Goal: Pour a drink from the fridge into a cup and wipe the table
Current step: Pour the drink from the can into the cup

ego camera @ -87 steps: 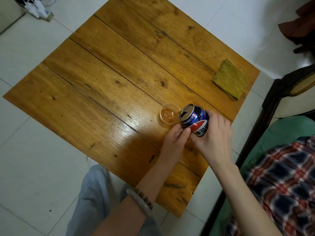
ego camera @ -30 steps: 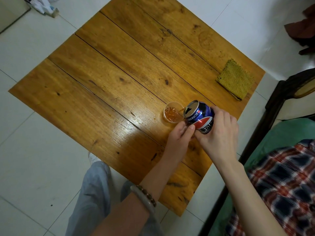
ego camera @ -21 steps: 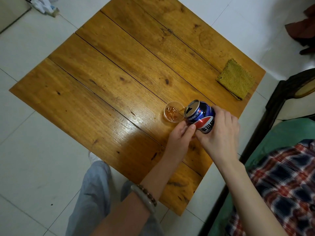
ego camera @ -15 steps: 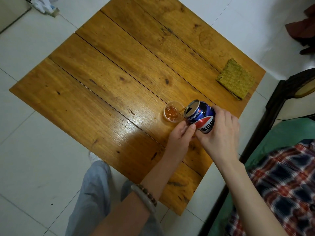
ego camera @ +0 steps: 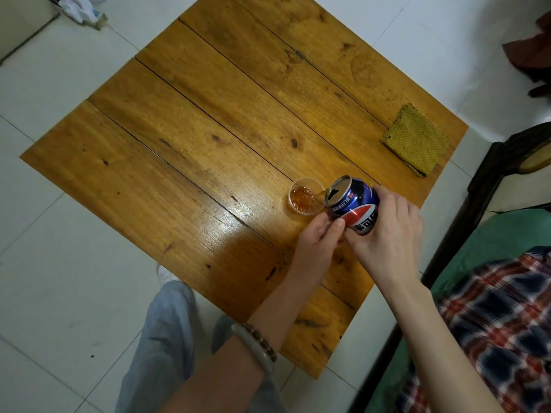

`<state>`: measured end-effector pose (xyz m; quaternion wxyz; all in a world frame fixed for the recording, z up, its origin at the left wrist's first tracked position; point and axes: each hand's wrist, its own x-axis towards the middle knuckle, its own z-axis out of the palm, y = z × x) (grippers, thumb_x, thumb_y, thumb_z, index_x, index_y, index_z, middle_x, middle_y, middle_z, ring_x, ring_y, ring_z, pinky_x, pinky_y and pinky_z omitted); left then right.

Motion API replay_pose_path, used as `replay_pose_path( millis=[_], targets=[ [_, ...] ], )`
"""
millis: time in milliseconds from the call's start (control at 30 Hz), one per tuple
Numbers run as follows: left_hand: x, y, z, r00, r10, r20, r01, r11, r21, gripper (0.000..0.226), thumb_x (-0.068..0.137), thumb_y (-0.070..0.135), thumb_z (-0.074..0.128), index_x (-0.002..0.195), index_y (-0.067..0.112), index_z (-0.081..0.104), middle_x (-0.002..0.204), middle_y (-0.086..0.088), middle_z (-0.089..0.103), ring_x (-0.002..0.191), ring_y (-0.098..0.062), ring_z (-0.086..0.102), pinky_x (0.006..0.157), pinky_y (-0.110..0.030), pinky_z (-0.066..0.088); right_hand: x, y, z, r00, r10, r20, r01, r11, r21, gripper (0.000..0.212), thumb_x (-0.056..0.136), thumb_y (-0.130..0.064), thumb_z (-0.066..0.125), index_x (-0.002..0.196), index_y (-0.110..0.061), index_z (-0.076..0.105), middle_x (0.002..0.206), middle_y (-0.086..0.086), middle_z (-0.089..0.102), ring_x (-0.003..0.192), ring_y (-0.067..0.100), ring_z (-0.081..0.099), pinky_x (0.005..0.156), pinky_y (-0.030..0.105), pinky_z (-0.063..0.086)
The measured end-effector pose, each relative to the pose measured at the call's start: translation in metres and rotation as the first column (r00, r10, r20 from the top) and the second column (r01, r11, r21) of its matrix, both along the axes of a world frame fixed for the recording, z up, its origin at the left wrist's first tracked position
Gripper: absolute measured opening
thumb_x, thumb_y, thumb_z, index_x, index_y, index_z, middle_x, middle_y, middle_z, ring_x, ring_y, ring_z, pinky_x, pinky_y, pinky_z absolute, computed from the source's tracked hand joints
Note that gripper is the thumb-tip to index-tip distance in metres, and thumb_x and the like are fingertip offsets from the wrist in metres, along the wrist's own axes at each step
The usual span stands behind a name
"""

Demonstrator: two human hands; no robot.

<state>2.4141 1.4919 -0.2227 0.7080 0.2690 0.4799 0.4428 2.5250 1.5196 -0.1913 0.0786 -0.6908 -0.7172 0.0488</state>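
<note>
Two bare hands work right of centre in the frame, over a wooden table point(ego camera: 179, 144). Right hand point(ego camera: 390, 234) wraps fingers & thumb round a blue soda can point(ego camera: 354, 204), tipped w/ its open mouth toward the left, above a small clear plastic cup point(ego camera: 304, 201); a thin brown stream runs into it. Cup stands upright on the table, just left of the can, approx. half full of fizzy brown drink. Left hand point(ego camera: 316, 242) has its fingertips bunched against the can's lower side, beside the cup; can't tell if they grip or only steady. Folded yellow-green cloth point(ego camera: 414, 144) lies near the table's right corner, upper right, well apart from the cup.

Handling, as a guess: can is thin metal, likely cold & maybe damp, so slippery; hold round the mid-body, not too hard, since it dents. Cup looks flimsy & light and would tip easily; take it low on the wall, gently.
</note>
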Motion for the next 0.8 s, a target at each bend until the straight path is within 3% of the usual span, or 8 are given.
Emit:
replay_pose_path(
  millis=[400, 667, 800],
  targets=[
    [-0.0007, 0.0001, 0.0018, 1.000, -0.003, 0.000, 0.003, 1.000, -0.018, 0.024, 0.099, 0.017, 0.045, 0.121, 0.018, 0.055, 0.108, 0.002, 0.065, 0.102, -0.009, 0.064, 0.088, -0.030, 0.053, 0.0002, 0.0006, 0.0011, 1.000, 0.005, -0.006, -0.005, 1.000, 0.008, 0.071, 0.065, -0.026, 0.078, 0.126, -0.007, 0.046, 0.115, 0.013, 0.057, 0.105, 0.032, 0.051, 0.086, 0.044, 0.041],
    [0.0010, 0.0009, 0.0025, 1.000, 0.008, -0.003, -0.008, 1.000, -0.018, 0.027, 0.099, 0.017, 0.045, 0.123, 0.015, 0.055, 0.112, -0.002, 0.065, 0.105, -0.012, 0.063, 0.092, -0.035, 0.052, 0.0005, 0.0019, 0.0027, 1.000, 0.008, -0.014, -0.008, 1.000, 0.020, 0.069, 0.065, -0.026, 0.077, 0.124, -0.008, 0.047, 0.115, 0.013, 0.058, 0.104, 0.033, 0.052, 0.084, 0.043, 0.040],
    [0.0009, 0.0014, 0.0033, 1.000, 0.009, 0.011, -0.009, 1.000, -0.014, 0.022, 0.099, 0.016, 0.045, 0.118, 0.021, 0.056, 0.106, 0.005, 0.066, 0.101, -0.005, 0.064, 0.088, -0.028, 0.053, 0.0002, 0.0021, 0.0034, 1.000, 0.012, -0.006, -0.011, 1.000, 0.017, 0.069, 0.065, -0.026, 0.077, 0.125, -0.008, 0.047, 0.116, 0.014, 0.058, 0.104, 0.033, 0.051, 0.085, 0.043, 0.040]
  ],
)
